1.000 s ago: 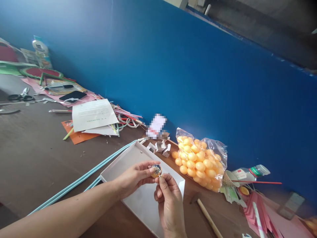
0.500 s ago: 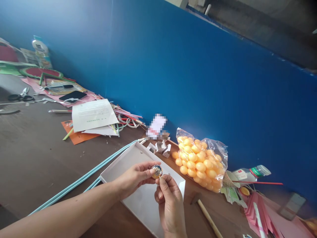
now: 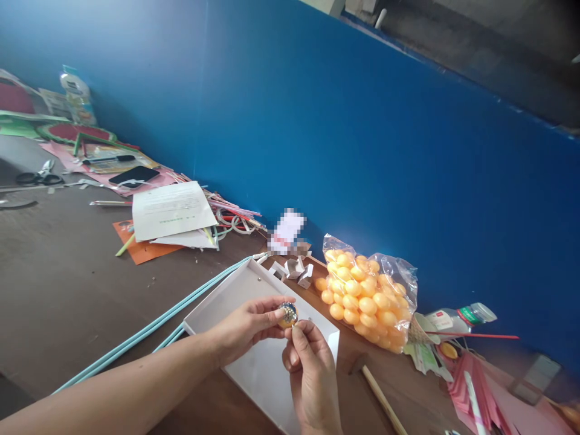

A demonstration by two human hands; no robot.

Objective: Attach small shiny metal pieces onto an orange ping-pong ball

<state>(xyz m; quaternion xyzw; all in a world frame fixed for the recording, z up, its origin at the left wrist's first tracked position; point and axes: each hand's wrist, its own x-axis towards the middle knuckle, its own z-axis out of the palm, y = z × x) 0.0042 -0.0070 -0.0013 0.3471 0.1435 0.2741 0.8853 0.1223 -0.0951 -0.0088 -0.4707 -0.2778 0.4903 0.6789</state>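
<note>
Over a shallow white box lid (image 3: 267, 362) I see both my hands close together. My left hand (image 3: 256, 323) grips a small orange ball (image 3: 288, 315) whose upper side is covered with shiny silver bits, too small to name for certain. My right hand (image 3: 310, 356) is closed in a pinch at the ball's lower right edge. A tiny bright piece shows between thumb and index finger, its kind unclear. Two or so small silver specks (image 3: 259, 280) lie in the lid.
A clear bag of orange balls (image 3: 362, 296) stands behind the lid, against the blue wall (image 3: 317, 133). A hammer (image 3: 383, 399) lies to the right. Pale blue tubes (image 3: 181, 305) run along the left, with papers (image 3: 174, 211) and scissors (image 3: 40, 175) beyond.
</note>
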